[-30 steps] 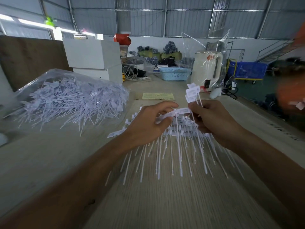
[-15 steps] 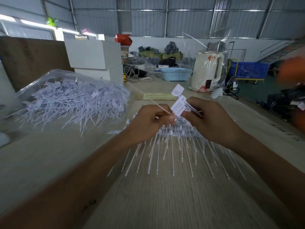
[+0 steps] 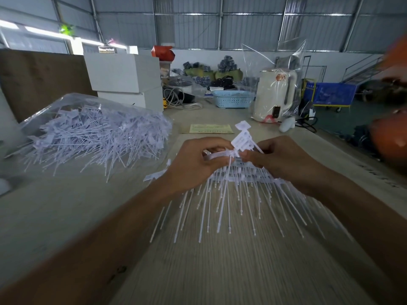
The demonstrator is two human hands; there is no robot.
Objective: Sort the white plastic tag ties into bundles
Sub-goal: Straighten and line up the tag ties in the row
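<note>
I see a bagged heap of tag ties (image 3: 97,137) at left of frame on the table (image 3: 66,216), my left hand (image 3: 193,166) at centre pinching one tie (image 3: 218,155), loose ties (image 3: 242,194) fanned beneath – my right hand (image 3: 284,161) gripping a small bundle (image 3: 242,139), tags up.
</note>
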